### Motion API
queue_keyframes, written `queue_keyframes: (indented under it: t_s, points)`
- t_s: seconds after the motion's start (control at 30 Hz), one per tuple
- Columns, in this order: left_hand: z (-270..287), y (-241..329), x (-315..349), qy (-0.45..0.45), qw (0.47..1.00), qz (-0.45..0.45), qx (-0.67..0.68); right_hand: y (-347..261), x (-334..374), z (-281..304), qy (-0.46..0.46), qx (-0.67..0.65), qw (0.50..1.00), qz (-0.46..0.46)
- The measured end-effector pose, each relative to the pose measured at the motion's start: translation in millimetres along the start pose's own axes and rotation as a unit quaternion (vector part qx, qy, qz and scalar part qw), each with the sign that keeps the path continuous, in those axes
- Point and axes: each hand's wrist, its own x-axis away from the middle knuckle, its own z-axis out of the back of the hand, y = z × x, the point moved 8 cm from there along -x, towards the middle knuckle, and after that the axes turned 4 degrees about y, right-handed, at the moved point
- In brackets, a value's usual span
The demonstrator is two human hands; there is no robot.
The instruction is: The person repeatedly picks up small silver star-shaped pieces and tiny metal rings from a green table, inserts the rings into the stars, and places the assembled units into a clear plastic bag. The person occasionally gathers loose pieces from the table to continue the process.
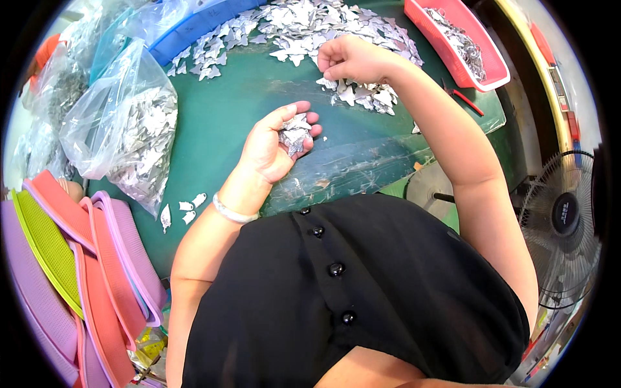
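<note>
Left fingers [315,130] loosely curled around silvery pieces [295,134]; right fingers [328,54] bent at the pile [370,98], grip unclear.

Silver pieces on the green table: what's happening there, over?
Left hand cupped around some silver pieces. Right hand at the pile, fingers curled, grip unclear. Red-handled tool off to the right, not in the way.

Close downward fisheye view from the head
</note>
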Motion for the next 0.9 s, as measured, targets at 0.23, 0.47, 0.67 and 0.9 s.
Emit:
queue_keyframes:
  t_s: [0.23, 0.47, 0.67, 0.9]
  points:
    - [1, 3, 11, 0.004, 1.0, -0.014, 0.013, -20, 10, -17, 0.007, -0.252, 0.968, -0.011]
    - [-8, 8, 32, -0.048, 0.998, -0.048, 0.01, -60, 29, -43, 0.025, -0.268, 0.963, 0.01]
    - [5, 11, 45, -0.02, 0.994, -0.096, -0.046, -86, 43, -65, 0.006, -0.232, 0.971, 0.061]
    - [27, 85, 104, 0.023, 0.979, -0.191, -0.065, -78, 69, -63, 0.092, -0.152, 0.982, 0.071]
